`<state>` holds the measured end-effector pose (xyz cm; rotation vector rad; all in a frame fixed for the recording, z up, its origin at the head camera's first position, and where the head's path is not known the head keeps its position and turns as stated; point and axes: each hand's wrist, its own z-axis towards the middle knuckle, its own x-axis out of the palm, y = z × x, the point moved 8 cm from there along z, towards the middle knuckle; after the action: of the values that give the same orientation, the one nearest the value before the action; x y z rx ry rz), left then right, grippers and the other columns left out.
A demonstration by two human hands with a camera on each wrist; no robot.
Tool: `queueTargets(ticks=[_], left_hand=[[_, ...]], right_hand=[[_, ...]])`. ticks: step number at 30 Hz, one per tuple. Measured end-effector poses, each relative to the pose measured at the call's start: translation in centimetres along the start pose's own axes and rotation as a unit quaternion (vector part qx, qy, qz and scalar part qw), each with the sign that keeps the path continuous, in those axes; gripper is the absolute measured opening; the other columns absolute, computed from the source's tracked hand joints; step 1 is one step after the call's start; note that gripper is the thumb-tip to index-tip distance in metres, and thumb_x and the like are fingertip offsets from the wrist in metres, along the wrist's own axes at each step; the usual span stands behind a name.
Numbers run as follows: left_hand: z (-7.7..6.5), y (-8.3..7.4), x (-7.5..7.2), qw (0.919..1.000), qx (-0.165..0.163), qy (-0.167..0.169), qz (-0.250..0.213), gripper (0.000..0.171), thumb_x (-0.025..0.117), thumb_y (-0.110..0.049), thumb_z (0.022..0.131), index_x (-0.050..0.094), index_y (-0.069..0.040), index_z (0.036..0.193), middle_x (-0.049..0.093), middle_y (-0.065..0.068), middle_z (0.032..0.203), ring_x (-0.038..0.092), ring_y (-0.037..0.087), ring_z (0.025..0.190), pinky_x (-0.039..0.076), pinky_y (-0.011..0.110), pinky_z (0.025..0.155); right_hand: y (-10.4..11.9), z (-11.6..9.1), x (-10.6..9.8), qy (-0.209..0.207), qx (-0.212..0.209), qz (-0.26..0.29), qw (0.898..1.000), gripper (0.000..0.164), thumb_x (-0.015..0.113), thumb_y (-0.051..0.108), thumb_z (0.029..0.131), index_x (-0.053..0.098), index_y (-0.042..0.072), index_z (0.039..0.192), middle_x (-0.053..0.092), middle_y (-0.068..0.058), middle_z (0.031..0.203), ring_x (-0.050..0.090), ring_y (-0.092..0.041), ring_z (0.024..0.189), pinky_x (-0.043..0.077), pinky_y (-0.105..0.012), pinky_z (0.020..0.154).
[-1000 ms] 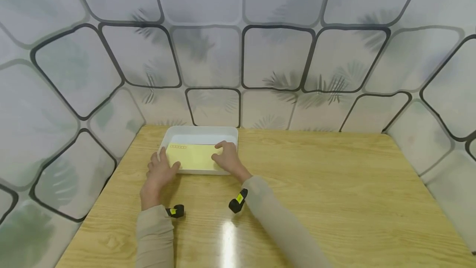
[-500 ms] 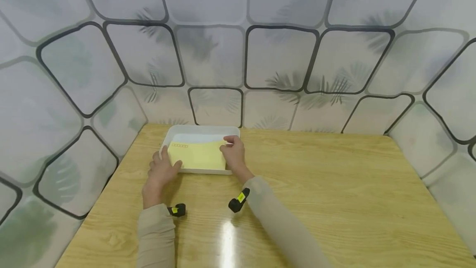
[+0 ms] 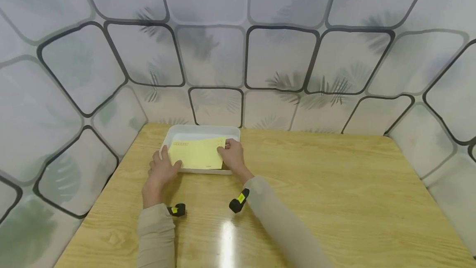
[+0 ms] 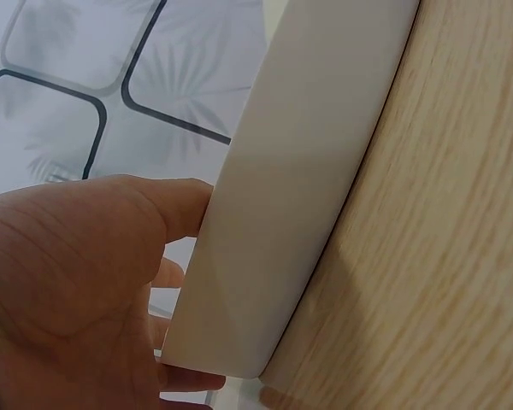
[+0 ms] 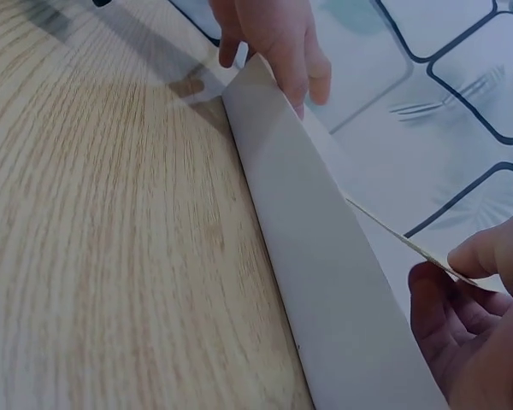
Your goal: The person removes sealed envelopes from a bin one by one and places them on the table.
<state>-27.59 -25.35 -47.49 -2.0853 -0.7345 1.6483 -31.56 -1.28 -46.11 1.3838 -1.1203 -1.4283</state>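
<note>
Now pinching the right end of the yellow envelope (image 3: pixel 197 155) in the right hand (image 3: pixel 233 156), lengthwise over the white tray (image 3: pixel 201 130) toward the desk (image 3: pixel 316 185)'s far-left corner, gripping the tray's near-left corner left-handed

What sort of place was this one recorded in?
Probably a set-up recording booth rather than a lived-in room: a patterned backdrop stands along the back and both sides of a wooden table, and the person wears two small black wrist cameras.
</note>
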Motion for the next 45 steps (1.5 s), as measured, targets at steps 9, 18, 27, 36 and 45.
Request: queueTargets(ticks=[9, 18, 27, 36, 45], left_hand=[[-0.2, -0.5, -0.3, 1.0, 0.003, -0.002, -0.001, 0.089, 0.045, -0.035, 0.1, -0.015, 0.001, 0.154, -0.009, 0.041, 0.154, 0.003, 0.063, 0.139, 0.012, 0.076, 0.107], [-0.4, -0.5, 0.0, 1.0, 0.006, 0.0, -0.006, 0.09, 0.045, -0.036, 0.1, -0.014, 0.002, 0.154, -0.008, 0.041, 0.154, 0.005, 0.063, 0.138, 0.014, 0.077, 0.106], [-0.1, -0.4, 0.0, 0.9998, 0.018, -0.012, 0.004, 0.083, 0.037, -0.038, 0.103, -0.013, 0.005, 0.154, -0.006, 0.044, 0.152, 0.008, 0.066, 0.135, 0.016, 0.077, 0.104], [0.1, -0.5, -0.1, 0.9997, 0.01, -0.022, 0.008, 0.083, 0.042, -0.033, 0.101, -0.01, 0.006, 0.153, -0.003, 0.043, 0.151, 0.01, 0.065, 0.135, 0.018, 0.075, 0.105], [0.2, -0.2, -0.4, 0.9989, 0.004, -0.042, -0.021, 0.088, 0.046, -0.031, 0.1, -0.013, 0.006, 0.153, 0.003, 0.044, 0.151, 0.013, 0.063, 0.135, 0.019, 0.075, 0.105]], right_hand=[[0.5, 0.1, -0.5, -0.006, -0.06, -0.028, 0.998, 0.048, 0.061, 0.011, 0.095, 0.037, 0.015, 0.053, 0.034, 0.007, 0.045, 0.031, -0.006, 0.041, 0.027, -0.019, 0.041], [1.2, 0.3, -3.5, -0.034, -0.08, -0.022, 0.996, 0.046, 0.054, 0.009, 0.101, 0.042, 0.01, 0.056, 0.034, 0.006, 0.049, 0.032, -0.006, 0.043, 0.032, -0.016, 0.042], [-1.5, 1.3, -7.7, -0.092, -0.033, -0.009, 0.995, 0.028, 0.054, 0.017, 0.102, 0.072, -0.004, 0.102, 0.062, -0.007, 0.064, 0.046, -0.009, 0.04, 0.04, -0.019, 0.037], [-3.5, 1.7, -11.7, -0.115, -0.032, -0.023, 0.993, 0.03, 0.053, 0.02, 0.102, 0.071, -0.003, 0.112, 0.057, -0.003, 0.062, 0.042, -0.007, 0.038, 0.037, -0.02, 0.036], [-4.9, 2.0, -15.2, -0.124, -0.018, -0.052, 0.991, 0.035, 0.05, 0.023, 0.104, 0.069, -0.004, 0.114, 0.053, -0.001, 0.062, 0.04, -0.006, 0.04, 0.036, -0.019, 0.037]])
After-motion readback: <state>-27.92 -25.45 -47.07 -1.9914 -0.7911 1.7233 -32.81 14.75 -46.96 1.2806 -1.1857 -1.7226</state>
